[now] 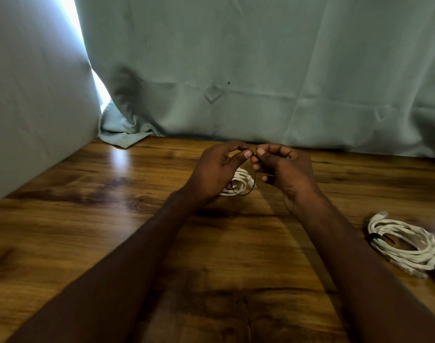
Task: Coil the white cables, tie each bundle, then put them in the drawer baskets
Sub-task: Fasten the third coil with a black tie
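Currently my left hand (pixel 217 169) and my right hand (pixel 282 167) meet fingertip to fingertip above the far part of the worktop (pixel 162 243). Both are narrowed to a pinch on a thin black tie (pixel 243 193), which hangs as a loop below my thumbs. The lower fingers of my left hand also cradle a small coil of white cable (pixel 240 181), held just above the wood; the loop appears to pass around one side of it, though my hands hide the far side.

Handling notes, as judgement: the coil looks light and soft, with enough spring to open if released. I take hold across the whole bundle of turns, not a single strand, and keep the connector end tucked against the turns. The tie looks thin and limp, and probably slips easily; it needs a fingertip pinch close to the crossing point.

A second coiled cable (pixel 404 243) lies on the worktop near my right forearm, well apart from my hands, with a dark band around one side. Another white piece shows at the right edge, too cropped to identify. No drawer baskets are in view.
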